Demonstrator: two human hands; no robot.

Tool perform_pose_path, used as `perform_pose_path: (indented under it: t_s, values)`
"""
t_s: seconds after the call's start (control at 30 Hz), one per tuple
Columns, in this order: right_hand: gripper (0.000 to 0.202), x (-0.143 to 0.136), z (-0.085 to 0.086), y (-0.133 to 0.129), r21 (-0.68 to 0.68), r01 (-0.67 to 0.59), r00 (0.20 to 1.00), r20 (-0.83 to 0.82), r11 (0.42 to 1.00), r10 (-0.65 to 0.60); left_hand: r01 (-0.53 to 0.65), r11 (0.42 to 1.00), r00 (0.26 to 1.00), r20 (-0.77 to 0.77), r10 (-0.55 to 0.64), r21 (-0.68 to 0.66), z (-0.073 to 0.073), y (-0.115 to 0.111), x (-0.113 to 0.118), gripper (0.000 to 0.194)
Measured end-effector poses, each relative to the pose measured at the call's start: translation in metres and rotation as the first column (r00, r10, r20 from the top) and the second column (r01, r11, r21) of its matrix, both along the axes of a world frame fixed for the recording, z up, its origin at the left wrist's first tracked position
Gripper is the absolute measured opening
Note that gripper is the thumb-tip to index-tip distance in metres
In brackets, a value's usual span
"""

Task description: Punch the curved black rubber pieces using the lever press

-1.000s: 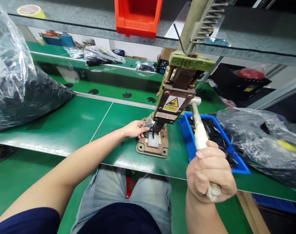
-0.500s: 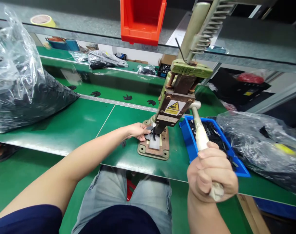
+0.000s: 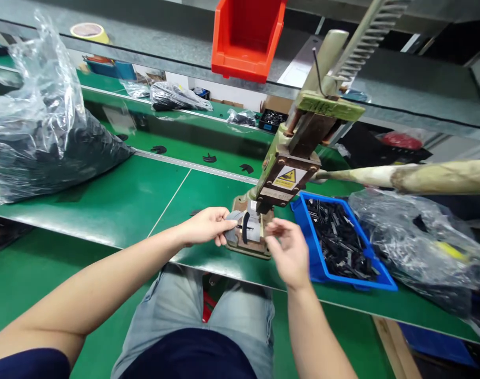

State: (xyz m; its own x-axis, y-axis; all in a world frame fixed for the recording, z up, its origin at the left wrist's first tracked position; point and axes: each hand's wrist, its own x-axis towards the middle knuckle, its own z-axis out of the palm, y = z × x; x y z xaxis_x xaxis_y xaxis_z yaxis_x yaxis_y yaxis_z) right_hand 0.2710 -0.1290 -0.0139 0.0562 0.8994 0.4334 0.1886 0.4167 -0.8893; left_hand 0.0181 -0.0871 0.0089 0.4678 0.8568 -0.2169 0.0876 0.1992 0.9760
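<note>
My left hand (image 3: 208, 226) pinches a dark grey curved plastic part (image 3: 232, 231) over the front of the press base (image 3: 250, 248). A black curved strip (image 3: 245, 227) stands at the part's right end. My right hand (image 3: 289, 250) is just right of the base, off the lever, its thumb and fingers apart with nothing visible in them. Above rises the green hand press (image 3: 291, 152), its ram lifted off the base. The press's tape-wrapped lever (image 3: 433, 176) points out to the right.
A blue bin (image 3: 334, 242) of small black parts stands right of the press, beside a clear plastic bag (image 3: 425, 237). Left lies a large filled bag (image 3: 61, 142). Several dark curved pieces lie on the green strip behind. A red bin (image 3: 245, 42) hangs above.
My right hand has let go of the lever and come left to the press base. The lever has swung up and the ram has risen. My left hand has drawn the part slightly left.
</note>
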Motion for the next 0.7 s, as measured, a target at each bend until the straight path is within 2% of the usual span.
perform_pose_path:
  t_s: [0.07, 0.13, 0.3, 0.4, 0.5, 0.57, 0.63, 0.7]
  values:
    - [0.036, -0.022, -0.024, -0.007, -0.101, -0.122, 0.992, 0.002, 0.987, 0.123, 0.029, 1.0, 1.0, 0.006, -0.029, 0.011, 0.006, -0.013, 0.001, 0.049]
    - [0.027, -0.04, -0.034, -0.012, -0.112, -0.145, 0.989, -0.013, 0.983, 0.144, 0.047, 0.999, 0.999, 0.0, -0.047, 0.019, 0.007, -0.023, 0.005, 0.049]
    - [0.017, -0.058, -0.043, -0.02, -0.068, -0.033, 0.998, -0.059, 0.997, 0.029, 0.049, 0.998, 0.998, -0.034, -0.048, 0.033, 0.003, -0.035, 0.015, 0.046]
    - [0.015, -0.057, -0.05, -0.024, -0.035, 0.022, 0.999, -0.046, 0.999, -0.023, 0.057, 0.998, 0.998, 0.009, -0.057, -0.034, 0.004, -0.037, 0.019, 0.05]
    - [0.014, -0.053, -0.051, -0.025, -0.02, 0.024, 1.0, 0.019, 1.0, -0.023, 0.073, 0.994, 0.997, 0.03, -0.071, -0.086, 0.006, -0.034, 0.021, 0.054]
    - [0.016, -0.047, -0.047, -0.024, -0.01, 0.009, 0.996, 0.091, 1.0, -0.008, 0.072, 0.995, 0.997, 0.004, -0.072, -0.062, 0.006, -0.03, 0.018, 0.054]
    - [0.017, -0.039, -0.04, -0.023, 0.015, -0.006, 0.986, 0.169, 1.0, 0.003, 0.069, 0.997, 0.997, -0.043, -0.069, -0.018, 0.005, -0.027, 0.014, 0.052]
    - [0.016, -0.031, -0.033, -0.023, 0.05, -0.025, 0.971, 0.239, 0.998, 0.013, 0.001, 0.994, 0.994, -0.105, 0.01, 0.105, 0.005, -0.027, 0.01, 0.045]
